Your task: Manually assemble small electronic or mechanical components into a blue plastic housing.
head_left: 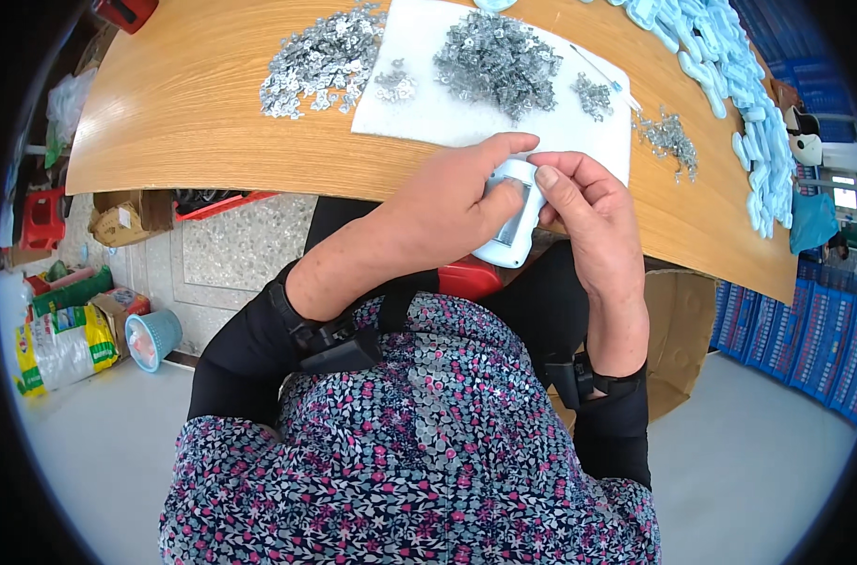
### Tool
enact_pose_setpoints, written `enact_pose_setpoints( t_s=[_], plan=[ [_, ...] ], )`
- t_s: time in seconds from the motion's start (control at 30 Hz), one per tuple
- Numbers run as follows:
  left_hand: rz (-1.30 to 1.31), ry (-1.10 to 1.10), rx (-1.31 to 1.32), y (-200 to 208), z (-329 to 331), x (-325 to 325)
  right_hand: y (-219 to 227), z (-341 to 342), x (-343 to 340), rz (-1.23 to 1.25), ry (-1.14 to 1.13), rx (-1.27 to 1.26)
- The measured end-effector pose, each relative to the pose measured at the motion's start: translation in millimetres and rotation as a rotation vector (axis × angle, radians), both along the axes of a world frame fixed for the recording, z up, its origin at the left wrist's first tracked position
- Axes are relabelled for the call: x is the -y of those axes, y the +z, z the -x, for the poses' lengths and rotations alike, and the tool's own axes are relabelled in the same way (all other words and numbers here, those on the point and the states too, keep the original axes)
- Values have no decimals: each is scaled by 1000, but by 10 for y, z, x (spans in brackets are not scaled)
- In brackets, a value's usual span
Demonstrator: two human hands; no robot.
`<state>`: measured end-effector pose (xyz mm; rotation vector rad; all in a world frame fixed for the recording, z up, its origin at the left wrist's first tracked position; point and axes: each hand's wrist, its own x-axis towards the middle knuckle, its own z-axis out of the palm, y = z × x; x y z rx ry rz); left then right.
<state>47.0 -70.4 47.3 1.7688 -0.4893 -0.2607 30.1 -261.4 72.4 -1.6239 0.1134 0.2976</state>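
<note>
A light blue plastic casing [500, 252] with a rectangular window is held over the table's near edge. My left hand [452, 202] grips it, the thumb lying across the window and the fingers mostly hidden behind. At the casing's upper right edge, my right hand [593, 212] has its thumb and index finger closed together. Whether a small part sits between those fingertips is hidden. Beyond my hands, a heap of small silvery metal pieces [499, 64] lies on a white sheet [405, 115], with smaller clusters [395, 83] beside it.
More metal pieces [320, 61] cover the wooden table [193, 94] at left, others [671, 141] at right. A thin tool [621, 92] lies on the sheet's right edge. Many light blue casings [701, 47] are heaped at far right. A cardboard box [678, 330] stands below the table.
</note>
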Motion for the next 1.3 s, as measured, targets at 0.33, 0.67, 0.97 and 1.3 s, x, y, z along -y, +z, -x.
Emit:
enact_pose_setpoints(
  t_s=[0.33,0.67,0.97,1.3],
  plan=[
    [931,-410,-1048,-89,-49,-36,-59,59,39,-76,86,143],
    [1117,-517,-1209,-215,-30,-39,-54,39,178,-54,111,99],
    [864,-546,-1252,-85,-7,224,8,186,436,-5,102,80],
    [400,-339,-866,190,-45,-2,-413,1753,2955,574,-467,-103]
  ],
)
